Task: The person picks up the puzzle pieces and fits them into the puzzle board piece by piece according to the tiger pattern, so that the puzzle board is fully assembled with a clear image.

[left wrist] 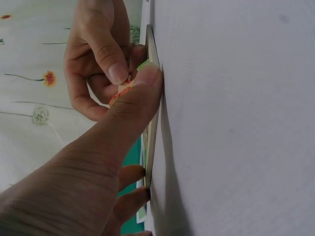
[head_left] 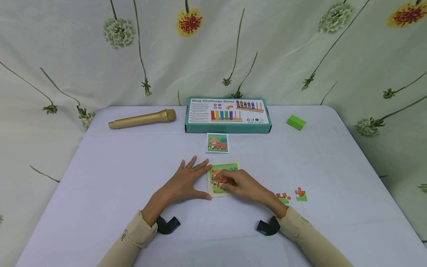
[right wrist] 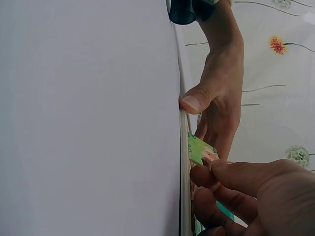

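- Right hand [head_left: 245,185]: thumb and index pinched a puzzle piece [head_left: 218,188]; palm sat to the piece's right, so the piece was off the fingertips on the left side.
- Key relation: piece was over the near-left part of the puzzle tray [head_left: 209,185], green end toward the near rim. Right wrist view had it tilted, green edge low by the tray; contact or small gap, couldn't tell.
- Long axis: none worth noting; piece and tray both looked roughly square.
- Left hand [head_left: 185,181]: not gripping, fingers spread. Fingertips were at the tray's left edge, thumb at its near-left corner, just beside the piece. Right hand was the nearer one, since it had the piece.
- Tray's right part was hidden under the right hand; fit there couldn't be read.
- Room: bare tablecloth [head_left: 217,230] on the near side, between the forearms. Far side was tighter: picture card [head_left: 218,143] near the tray, green game box [head_left: 228,128] right behind it.
- Right side: one loose piece [head_left: 283,199] lay just beside the right wrist, another loose piece [head_left: 301,194] farther right.
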Demonstrator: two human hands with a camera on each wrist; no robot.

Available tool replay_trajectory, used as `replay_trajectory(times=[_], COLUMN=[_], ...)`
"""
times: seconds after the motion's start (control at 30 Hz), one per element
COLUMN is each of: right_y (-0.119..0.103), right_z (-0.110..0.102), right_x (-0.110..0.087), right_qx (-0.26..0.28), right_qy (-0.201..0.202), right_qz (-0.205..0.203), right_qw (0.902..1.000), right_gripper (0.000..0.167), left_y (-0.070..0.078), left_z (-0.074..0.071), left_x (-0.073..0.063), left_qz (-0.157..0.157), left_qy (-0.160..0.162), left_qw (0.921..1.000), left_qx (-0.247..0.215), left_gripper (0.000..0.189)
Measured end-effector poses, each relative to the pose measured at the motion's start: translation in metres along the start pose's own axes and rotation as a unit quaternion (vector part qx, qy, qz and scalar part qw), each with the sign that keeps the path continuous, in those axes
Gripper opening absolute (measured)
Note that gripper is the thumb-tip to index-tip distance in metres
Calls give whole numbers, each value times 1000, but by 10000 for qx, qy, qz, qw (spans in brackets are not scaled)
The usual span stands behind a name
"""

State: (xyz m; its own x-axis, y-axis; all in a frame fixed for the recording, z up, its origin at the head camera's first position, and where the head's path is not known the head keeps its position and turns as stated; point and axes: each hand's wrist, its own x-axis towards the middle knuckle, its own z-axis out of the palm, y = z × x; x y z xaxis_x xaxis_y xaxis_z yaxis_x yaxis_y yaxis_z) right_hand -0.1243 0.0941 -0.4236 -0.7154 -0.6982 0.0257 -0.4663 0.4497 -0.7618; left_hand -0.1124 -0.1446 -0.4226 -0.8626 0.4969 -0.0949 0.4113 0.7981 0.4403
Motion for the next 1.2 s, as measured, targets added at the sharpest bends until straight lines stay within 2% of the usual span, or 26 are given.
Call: replay_trajectory(times=[0.87,0.97,1.2], right_y=[-4,-5,-7], right_z=[8,8,11], right_x=[4,4,3], right_qx=[250,111,-587], right_qy=[253,335,517], right_qz=[122,157,173], right_qw=[9993,9993,9968], right_gripper=[22,18,17], left_y=[-2,-2,-2], left_z=[2,2,2], left_x=[1,1,0], left_qz=[-30,-30,-40], left_qy=[2,-1,4], left_qw=[10000,10000,10000], left_qx=[73,73,69], left_gripper=[101,101,101])
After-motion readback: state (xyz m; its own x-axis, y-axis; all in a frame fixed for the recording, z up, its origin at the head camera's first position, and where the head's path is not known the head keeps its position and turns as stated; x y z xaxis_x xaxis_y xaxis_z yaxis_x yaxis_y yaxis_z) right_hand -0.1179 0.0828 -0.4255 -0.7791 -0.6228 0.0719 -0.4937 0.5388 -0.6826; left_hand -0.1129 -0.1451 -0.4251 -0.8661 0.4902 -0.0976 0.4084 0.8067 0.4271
